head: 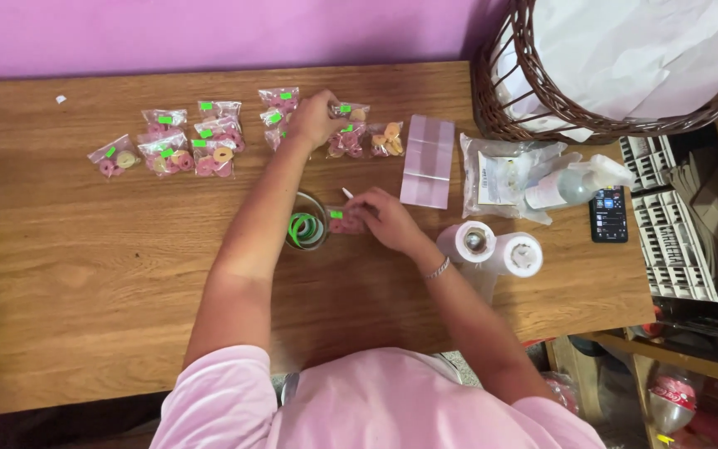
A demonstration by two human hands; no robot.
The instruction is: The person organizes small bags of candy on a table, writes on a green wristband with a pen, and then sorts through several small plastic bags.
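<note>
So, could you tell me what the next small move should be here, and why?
Probably the left hand lets go at the row of candy bags and draws back toward the small bag under the right hand, which lies apart from that row.

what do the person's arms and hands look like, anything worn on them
Both arms are bare below short, light pink sleeves. The right hand has a thin silver chain bracelet at the wrist. The left hand wears no glove, and no watch or band shows.

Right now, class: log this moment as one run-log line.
left hand: on candy bags | right hand: holds small candy bag | green tape roll: beside it
</note>
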